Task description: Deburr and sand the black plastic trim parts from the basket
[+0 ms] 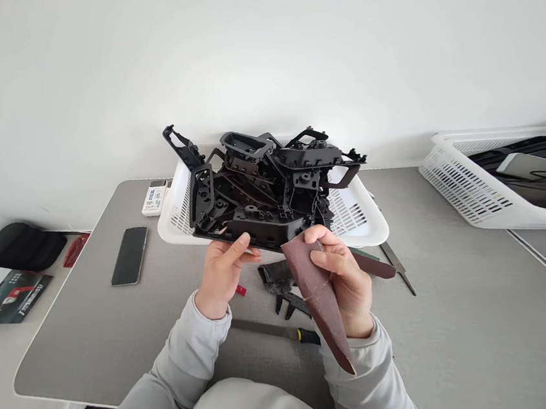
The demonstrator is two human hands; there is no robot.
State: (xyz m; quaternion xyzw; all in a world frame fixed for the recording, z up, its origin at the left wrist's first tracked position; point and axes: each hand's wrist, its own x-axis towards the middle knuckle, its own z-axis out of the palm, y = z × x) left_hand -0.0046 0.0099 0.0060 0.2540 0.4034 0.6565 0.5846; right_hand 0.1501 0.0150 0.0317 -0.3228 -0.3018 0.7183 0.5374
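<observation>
My left hand [225, 271] grips a long black plastic part [260, 230] by its lower edge, thumb in front and fingers behind. In my right hand [344, 274] is a folded strip of reddish-brown sandpaper [320, 291], pinched between thumb and fingers. Its upper corner overlaps the right end of the part, and whether they touch is unclear. Just behind, a white basket [168, 219] is heaped with similar black plastic parts [310, 156]. Below my hands lie a flat file [264, 328] with a black and yellow handle, a dark caliper [294, 303] and a dark brush-like piece [276, 275].
A phone [129, 256] and a small white box [155, 197] lie at the table's left. Right of the basket are another file [400, 270] and a second white basket [470, 186] holding dark items. A printed carton [4, 296] and black cushion [22, 245] sit beyond the left edge.
</observation>
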